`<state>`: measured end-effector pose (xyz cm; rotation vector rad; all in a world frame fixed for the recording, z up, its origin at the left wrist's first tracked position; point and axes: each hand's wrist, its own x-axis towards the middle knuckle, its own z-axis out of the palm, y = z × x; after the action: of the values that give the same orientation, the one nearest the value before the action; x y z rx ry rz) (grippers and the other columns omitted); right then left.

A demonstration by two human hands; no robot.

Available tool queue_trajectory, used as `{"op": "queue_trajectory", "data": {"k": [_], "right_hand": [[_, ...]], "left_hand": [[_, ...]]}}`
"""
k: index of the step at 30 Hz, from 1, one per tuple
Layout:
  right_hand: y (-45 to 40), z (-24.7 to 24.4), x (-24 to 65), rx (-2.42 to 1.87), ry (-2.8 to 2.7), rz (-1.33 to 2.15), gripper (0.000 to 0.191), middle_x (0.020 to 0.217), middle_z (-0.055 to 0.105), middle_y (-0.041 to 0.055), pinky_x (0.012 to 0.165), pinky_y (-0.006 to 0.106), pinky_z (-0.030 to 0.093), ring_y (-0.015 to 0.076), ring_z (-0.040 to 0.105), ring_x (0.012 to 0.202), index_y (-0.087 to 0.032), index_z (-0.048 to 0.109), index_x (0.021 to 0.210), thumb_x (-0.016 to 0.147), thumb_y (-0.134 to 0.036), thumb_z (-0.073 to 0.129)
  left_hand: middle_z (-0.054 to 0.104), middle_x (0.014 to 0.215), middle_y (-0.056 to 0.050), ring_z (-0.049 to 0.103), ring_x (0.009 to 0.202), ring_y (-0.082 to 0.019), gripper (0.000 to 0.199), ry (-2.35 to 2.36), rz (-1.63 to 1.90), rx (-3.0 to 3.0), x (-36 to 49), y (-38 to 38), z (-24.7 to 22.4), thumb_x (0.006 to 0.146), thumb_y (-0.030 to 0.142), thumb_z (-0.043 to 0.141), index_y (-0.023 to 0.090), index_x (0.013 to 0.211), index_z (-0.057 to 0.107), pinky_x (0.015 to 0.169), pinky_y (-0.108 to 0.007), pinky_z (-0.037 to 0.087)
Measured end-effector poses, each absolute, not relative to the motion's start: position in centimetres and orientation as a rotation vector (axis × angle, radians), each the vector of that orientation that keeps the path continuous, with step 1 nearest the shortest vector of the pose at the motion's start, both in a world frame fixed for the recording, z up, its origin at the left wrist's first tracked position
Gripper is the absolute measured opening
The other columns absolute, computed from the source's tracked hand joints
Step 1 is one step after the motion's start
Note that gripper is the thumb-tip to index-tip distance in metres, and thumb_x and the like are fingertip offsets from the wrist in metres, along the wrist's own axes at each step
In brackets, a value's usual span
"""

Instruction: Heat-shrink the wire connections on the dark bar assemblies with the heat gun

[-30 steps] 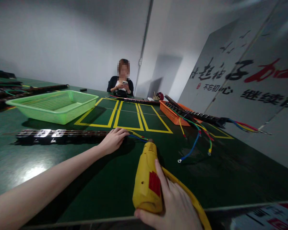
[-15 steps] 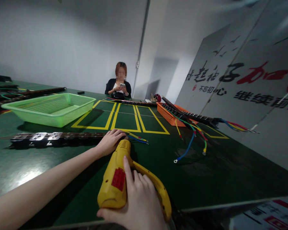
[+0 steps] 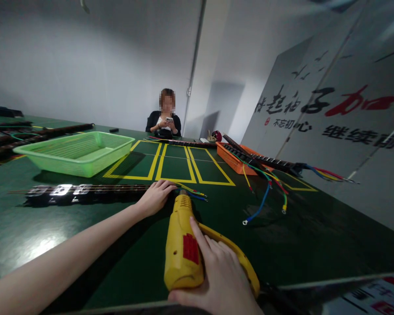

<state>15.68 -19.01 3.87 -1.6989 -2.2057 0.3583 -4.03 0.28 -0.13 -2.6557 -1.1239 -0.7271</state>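
Note:
My right hand [image 3: 221,271] is wrapped round a yellow heat gun [image 3: 183,245] with a red label, its nozzle pointing away from me. Just left of the nozzle, my left hand [image 3: 156,197] is closed over the right end of a long black wrapped cable bundle [image 3: 95,193] lying on the green table. Yellow, green and blue wires [image 3: 197,195] with metal ends stick out to the right of that hand, close beyond the nozzle tip.
A light green basket [image 3: 82,166] stands at the left, with more dark bundles [image 3: 6,138] behind it. At the right, an orange basket [image 3: 233,161] holds bundles whose coloured wires [image 3: 265,197] hang over the table. Across the table [image 3: 302,245] sits a person [image 3: 164,122] holding a phone.
My right hand and the heat gun have moved to the right, and more of the nozzle shows. My left hand stays on the bundle's end. The whole view has shifted slightly.

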Motion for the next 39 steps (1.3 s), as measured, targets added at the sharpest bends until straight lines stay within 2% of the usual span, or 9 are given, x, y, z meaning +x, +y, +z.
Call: {"op": "queue_trajectory", "data": {"k": [5, 10, 15, 20, 27, 32, 39], "right_hand": [[-19.4, 3.7, 18.5, -1.787, -2.213, 0.340, 0.128, 0.129, 0.052, 0.0112, 0.097, 0.040, 0.038, 0.0291, 0.048, 0.117, -0.022, 0.006, 0.147, 0.048, -0.073, 0.067], [-20.0, 2.8, 21.2, -1.855, -2.194, 0.274, 0.125, 0.142, 0.039, 0.0088, 0.097, 0.040, 0.039, 0.0292, 0.047, 0.120, -0.025, 0.001, 0.147, 0.052, -0.074, 0.065], [-20.5, 2.4, 22.1, -1.891, -2.154, 0.221, 0.124, 0.140, 0.043, 0.0085, 0.097, 0.039, 0.040, 0.0279, 0.048, 0.119, -0.024, -0.002, 0.147, 0.054, -0.067, 0.068], [-20.7, 3.1, 20.8, -1.970, -2.110, 0.267, 0.120, 0.129, 0.052, 0.0094, 0.096, 0.043, 0.040, 0.0294, 0.049, 0.117, -0.023, -0.001, 0.147, 0.057, -0.063, 0.068], [-20.3, 4.1, 18.2, -1.997, -2.089, 0.343, 0.118, 0.138, 0.044, 0.0075, 0.099, 0.045, 0.035, 0.0297, 0.046, 0.119, -0.024, -0.002, 0.147, 0.058, -0.057, 0.068], [-19.6, 4.3, 16.0, -1.956, -2.095, 0.370, 0.118, 0.129, 0.051, 0.0109, 0.098, 0.045, 0.035, 0.0309, 0.049, 0.113, -0.019, 0.005, 0.147, 0.056, -0.060, 0.068], [-18.7, 3.7, 12.7, -1.748, -2.151, 0.315, 0.120, 0.115, 0.058, 0.0114, 0.093, 0.046, 0.040, 0.0319, 0.053, 0.104, -0.020, 0.013, 0.147, 0.051, -0.068, 0.068]], "left_hand": [[0.052, 0.125, -0.006, 0.043, 0.114, -0.023, 0.041, -1.112, -0.738, -2.645, -4.0, 0.3, -0.2, 0.084, 0.009, 0.039, 0.022, 0.122, 0.049, 0.094, -0.041, 0.042], [0.051, 0.124, -0.007, 0.043, 0.114, -0.023, 0.041, -1.110, -0.748, -2.642, -4.1, 0.3, -0.2, 0.084, 0.009, 0.039, 0.022, 0.122, 0.048, 0.095, -0.040, 0.042], [0.051, 0.124, -0.007, 0.043, 0.114, -0.023, 0.042, -1.118, -0.754, -2.643, -4.1, 0.3, -0.2, 0.083, 0.008, 0.040, 0.022, 0.122, 0.049, 0.095, -0.041, 0.041], [0.052, 0.123, -0.007, 0.044, 0.113, -0.023, 0.042, -1.115, -0.776, -2.649, -4.1, 0.3, -0.2, 0.083, 0.008, 0.039, 0.021, 0.121, 0.049, 0.095, -0.041, 0.041], [0.051, 0.124, -0.006, 0.044, 0.114, -0.023, 0.041, -1.119, -0.778, -2.649, -4.0, 0.2, -0.2, 0.083, 0.008, 0.040, 0.022, 0.120, 0.049, 0.096, -0.040, 0.040], [0.048, 0.127, -0.007, 0.043, 0.116, -0.023, 0.040, -1.126, -0.769, -2.641, -3.9, 0.2, -0.1, 0.084, 0.009, 0.038, 0.022, 0.120, 0.050, 0.095, -0.041, 0.040], [0.047, 0.129, -0.008, 0.043, 0.117, -0.024, 0.046, -1.131, -0.796, -2.651, -3.9, 0.4, -0.2, 0.080, 0.006, 0.040, 0.022, 0.122, 0.049, 0.094, -0.042, 0.042]]}}
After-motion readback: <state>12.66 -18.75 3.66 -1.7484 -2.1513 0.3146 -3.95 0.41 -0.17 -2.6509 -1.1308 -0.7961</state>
